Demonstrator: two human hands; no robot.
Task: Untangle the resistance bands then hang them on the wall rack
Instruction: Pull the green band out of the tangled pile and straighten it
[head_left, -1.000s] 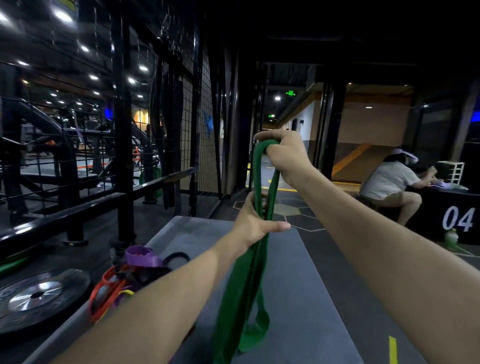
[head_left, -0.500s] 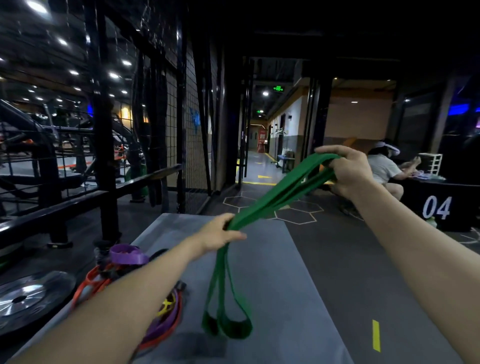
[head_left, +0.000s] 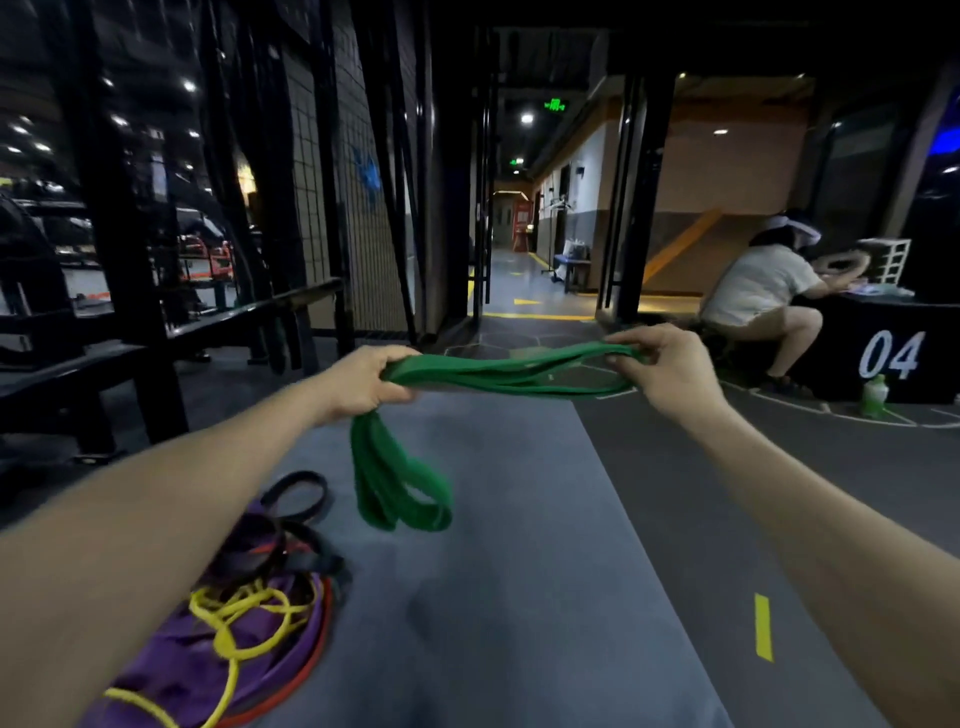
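Band: green band (head_left: 498, 371) stretched above the mat (head_left: 519, 545).
Hands: left hand (head_left: 363, 382) and right hand (head_left: 662, 364) grip its ends.
Risk: hanging loops could snag the pile (head_left: 249, 597) beneath.

Dim gym, lit by small ceiling spots (head_left: 527, 118) and a warm wall (head_left: 727, 171) at right. Deep blacks upper frame. Wide-angle bending at edges; slight motion blur, soft detail.

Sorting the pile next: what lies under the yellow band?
The yellow band lies on purple bands, with a red band along their edge. The left forearm covers the pile's near-left part.
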